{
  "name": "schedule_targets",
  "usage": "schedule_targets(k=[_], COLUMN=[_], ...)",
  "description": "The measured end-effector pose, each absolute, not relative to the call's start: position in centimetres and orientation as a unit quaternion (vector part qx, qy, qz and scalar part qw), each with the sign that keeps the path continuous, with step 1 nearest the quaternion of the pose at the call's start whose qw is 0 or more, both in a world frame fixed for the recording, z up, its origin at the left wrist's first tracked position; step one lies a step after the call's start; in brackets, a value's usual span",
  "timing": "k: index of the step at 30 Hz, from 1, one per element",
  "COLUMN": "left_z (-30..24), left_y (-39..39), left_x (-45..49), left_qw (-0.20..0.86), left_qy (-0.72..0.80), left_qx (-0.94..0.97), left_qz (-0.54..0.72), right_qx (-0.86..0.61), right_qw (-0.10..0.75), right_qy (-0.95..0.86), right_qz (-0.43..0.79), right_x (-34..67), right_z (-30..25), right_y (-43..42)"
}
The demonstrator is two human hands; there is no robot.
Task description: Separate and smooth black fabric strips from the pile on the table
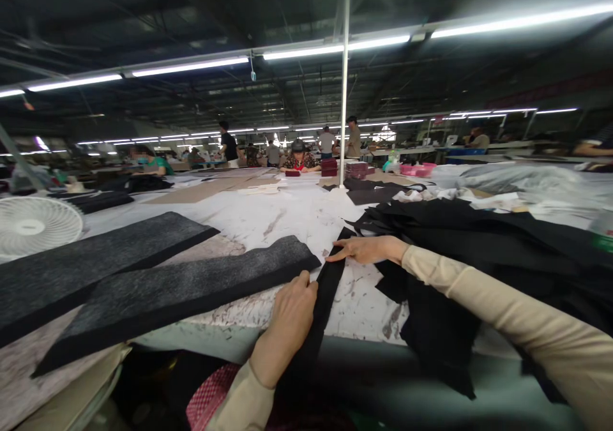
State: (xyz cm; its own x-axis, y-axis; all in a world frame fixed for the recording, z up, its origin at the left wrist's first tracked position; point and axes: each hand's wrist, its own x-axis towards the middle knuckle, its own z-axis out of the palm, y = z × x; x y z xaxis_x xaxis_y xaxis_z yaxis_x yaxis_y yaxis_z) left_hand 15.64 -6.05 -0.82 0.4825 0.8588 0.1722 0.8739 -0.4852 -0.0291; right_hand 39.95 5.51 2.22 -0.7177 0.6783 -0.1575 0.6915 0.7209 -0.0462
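Observation:
A narrow black fabric strip [330, 278] lies across the white worn table [297, 220], running from near the front edge toward the middle. My left hand [293, 308] rests on the strip's near part, fingers curled and pinching its edge. My right hand [366, 250] lies flat on the strip's far part, fingers stretched out and pressing it down. A long grey felt piece [182, 287] ends just left of the strip, touching my left hand's fingertips.
A second grey felt piece [96, 258] lies further left. A heap of black fabric [479, 239] covers the right side and hangs over the front edge. A white fan [36, 225] stands at left. A white pole [343, 99] rises mid-table. Other people work at the far end.

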Motion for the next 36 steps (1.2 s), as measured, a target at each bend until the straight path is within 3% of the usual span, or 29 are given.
schedule_targets(k=[4,16,22,27,36], left_z=[-0.2,-0.7,-0.5,-0.1,-0.5], left_y=[-6.4,-7.0,-5.0,-4.0,-6.8], left_x=[16.0,14.5,15.4,16.5,13.2], left_qw=[0.084,0.060,0.082,0.094,-0.046], left_qy=[-0.488,-0.495,-0.473,-0.462,-0.565], left_qx=[-0.867,-0.865,-0.875,-0.879,-0.811], left_qz=[-0.047,-0.059,-0.061,-0.077,-0.145], right_qx=[0.345,0.327,0.485,0.431,0.415], right_qw=[0.081,0.018,-0.026,-0.076,-0.097], right_qy=[0.934,0.935,0.873,0.899,0.904], right_qz=[0.034,-0.135,0.051,0.002,-0.005], right_x=[37.3,39.6,39.0,36.5,36.8], right_z=[2.8,1.2,2.0,1.4,-1.3], right_y=[4.7,3.6,6.0,4.0,2.4])
